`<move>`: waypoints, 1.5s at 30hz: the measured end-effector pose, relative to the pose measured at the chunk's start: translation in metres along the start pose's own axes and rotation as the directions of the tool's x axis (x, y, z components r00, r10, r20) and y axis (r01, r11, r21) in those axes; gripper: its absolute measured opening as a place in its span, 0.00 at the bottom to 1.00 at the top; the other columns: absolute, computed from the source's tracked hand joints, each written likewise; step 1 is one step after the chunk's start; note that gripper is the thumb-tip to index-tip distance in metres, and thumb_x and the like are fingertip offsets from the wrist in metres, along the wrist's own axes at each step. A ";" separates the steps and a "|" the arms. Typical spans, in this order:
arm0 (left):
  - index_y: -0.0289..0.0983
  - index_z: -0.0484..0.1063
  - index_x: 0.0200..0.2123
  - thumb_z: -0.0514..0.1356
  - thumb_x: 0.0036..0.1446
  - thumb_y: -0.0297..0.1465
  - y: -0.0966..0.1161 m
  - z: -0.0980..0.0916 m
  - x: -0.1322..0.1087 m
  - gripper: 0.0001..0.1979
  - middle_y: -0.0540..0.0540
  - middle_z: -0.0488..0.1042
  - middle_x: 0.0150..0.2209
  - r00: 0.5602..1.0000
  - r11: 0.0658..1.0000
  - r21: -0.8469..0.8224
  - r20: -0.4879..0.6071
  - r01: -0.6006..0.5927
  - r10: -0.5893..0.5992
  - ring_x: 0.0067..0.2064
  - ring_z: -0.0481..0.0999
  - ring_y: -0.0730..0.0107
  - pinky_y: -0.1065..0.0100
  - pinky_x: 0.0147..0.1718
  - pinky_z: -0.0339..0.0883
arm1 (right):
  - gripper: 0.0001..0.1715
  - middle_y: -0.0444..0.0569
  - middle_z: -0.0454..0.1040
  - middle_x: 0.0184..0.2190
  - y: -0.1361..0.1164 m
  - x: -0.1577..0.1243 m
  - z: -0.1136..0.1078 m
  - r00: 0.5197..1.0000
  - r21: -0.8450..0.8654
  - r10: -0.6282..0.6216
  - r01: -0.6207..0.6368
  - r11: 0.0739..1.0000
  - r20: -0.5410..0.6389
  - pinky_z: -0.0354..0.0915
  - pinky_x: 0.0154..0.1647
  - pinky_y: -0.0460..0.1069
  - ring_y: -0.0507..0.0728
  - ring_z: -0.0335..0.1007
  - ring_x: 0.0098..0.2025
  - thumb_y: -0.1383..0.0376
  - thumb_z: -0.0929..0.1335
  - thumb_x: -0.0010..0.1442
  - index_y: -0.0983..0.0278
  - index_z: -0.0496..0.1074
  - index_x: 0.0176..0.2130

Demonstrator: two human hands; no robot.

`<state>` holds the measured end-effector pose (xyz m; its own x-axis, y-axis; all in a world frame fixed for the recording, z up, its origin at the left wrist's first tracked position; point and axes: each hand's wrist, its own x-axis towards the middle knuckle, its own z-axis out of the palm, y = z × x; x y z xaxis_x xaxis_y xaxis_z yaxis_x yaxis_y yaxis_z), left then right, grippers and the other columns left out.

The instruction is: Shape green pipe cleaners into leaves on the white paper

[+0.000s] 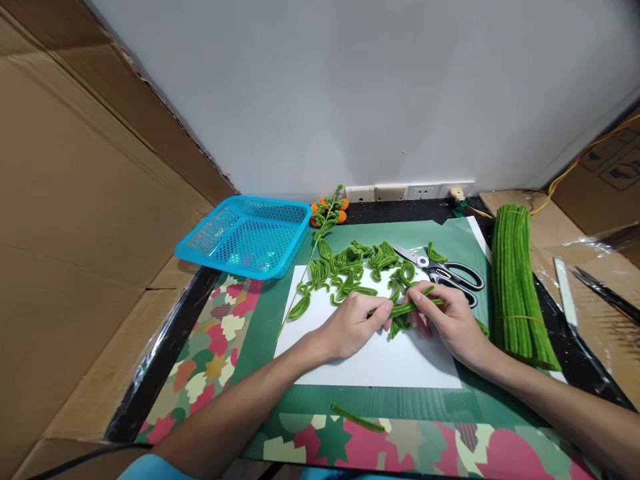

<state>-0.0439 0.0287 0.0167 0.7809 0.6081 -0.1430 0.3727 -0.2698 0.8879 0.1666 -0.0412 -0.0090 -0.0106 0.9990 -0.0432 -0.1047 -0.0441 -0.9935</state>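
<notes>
Over a white sheet of paper (pixel 370 370), both my hands grip a green pipe cleaner piece (pixel 401 310) that spans the gap between them. My left hand (pixel 357 323) pinches its left end with thumb and forefinger. At the other end, the fingers of my right hand (pixel 447 320) are closed on it. Beyond my hands lies a pile of bent green pipe cleaner leaves (pixel 347 263). Scissors with black and grey handles (pixel 445 270) rest just past my right hand. One loose green pipe cleaner strip (pixel 357 419) lies near the front edge.
A blue perforated basket (pixel 245 237) stands at the back left. Beside it lies a leafy stem with orange flowers (pixel 327 213). A thick bundle of green pipe cleaners (pixel 520 287) is on the right, with a white-handled tool (pixel 566 293) and dark tweezers (pixel 607 293) farther right.
</notes>
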 end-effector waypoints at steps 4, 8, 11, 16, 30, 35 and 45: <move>0.36 0.68 0.27 0.48 0.78 0.44 0.000 0.000 0.000 0.28 0.51 0.70 0.26 1.000 1.000 -0.002 0.001 0.003 -0.003 0.30 0.66 0.73 0.69 0.32 0.57 | 0.24 0.41 0.71 0.18 -0.001 0.000 0.000 1.000 0.000 0.005 -0.005 1.000 -0.002 0.59 0.19 0.47 0.51 0.62 0.17 0.45 0.72 0.68 0.62 0.75 0.35; 0.36 0.68 0.27 0.48 0.78 0.43 0.000 0.000 0.000 0.27 0.51 0.70 0.27 1.000 1.000 -0.007 -0.002 -0.001 0.001 0.30 0.66 0.73 0.70 0.33 0.57 | 0.23 0.41 0.71 0.18 0.000 0.001 0.000 1.000 0.003 0.003 -0.003 1.000 0.000 0.59 0.20 0.47 0.51 0.63 0.17 0.45 0.72 0.69 0.62 0.76 0.35; 0.36 0.69 0.28 0.48 0.78 0.43 0.000 0.000 -0.001 0.27 0.51 0.71 0.28 1.000 1.000 -0.007 0.002 0.000 0.000 0.30 0.67 0.73 0.69 0.34 0.56 | 0.23 0.41 0.72 0.19 0.000 0.000 0.000 1.000 0.004 0.006 -0.006 1.000 0.001 0.59 0.20 0.47 0.51 0.63 0.17 0.46 0.72 0.69 0.62 0.76 0.35; 0.35 0.71 0.29 0.48 0.78 0.43 0.000 0.000 -0.001 0.27 0.51 0.73 0.28 1.000 1.000 0.009 0.001 0.004 -0.004 0.31 0.69 0.73 0.69 0.35 0.57 | 0.25 0.42 0.71 0.18 -0.003 0.000 0.001 1.000 0.007 0.005 -0.005 1.000 -0.005 0.59 0.19 0.47 0.51 0.63 0.17 0.45 0.73 0.67 0.63 0.76 0.35; 0.36 0.71 0.29 0.48 0.78 0.43 0.001 0.000 -0.001 0.27 0.50 0.73 0.29 1.000 1.000 0.022 0.001 0.003 -0.003 0.32 0.70 0.71 0.69 0.35 0.58 | 0.26 0.42 0.71 0.18 -0.004 0.001 0.001 1.000 -0.010 0.008 -0.008 1.000 -0.010 0.59 0.18 0.47 0.51 0.62 0.17 0.43 0.73 0.67 0.62 0.75 0.33; 0.36 0.71 0.29 0.48 0.78 0.43 0.000 0.000 -0.001 0.27 0.50 0.73 0.29 1.000 1.000 0.014 -0.002 -0.012 0.012 0.32 0.69 0.72 0.69 0.35 0.57 | 0.25 0.42 0.71 0.18 -0.003 0.000 0.001 1.000 -0.007 0.009 -0.009 1.000 -0.001 0.59 0.18 0.47 0.51 0.62 0.17 0.44 0.73 0.67 0.62 0.76 0.34; 0.36 0.72 0.29 0.47 0.78 0.44 0.001 0.000 -0.001 0.28 0.50 0.72 0.28 1.000 1.000 0.027 0.006 0.002 -0.002 0.31 0.69 0.72 0.69 0.34 0.58 | 0.25 0.41 0.72 0.18 -0.002 0.000 0.000 1.000 -0.016 0.014 -0.014 1.000 0.005 0.59 0.20 0.48 0.51 0.63 0.17 0.43 0.73 0.67 0.61 0.74 0.35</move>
<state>-0.0437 0.0278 0.0176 0.7830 0.6044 -0.1470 0.3873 -0.2887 0.8756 0.1667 -0.0407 -0.0072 -0.0171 0.9983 -0.0565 -0.0883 -0.0578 -0.9944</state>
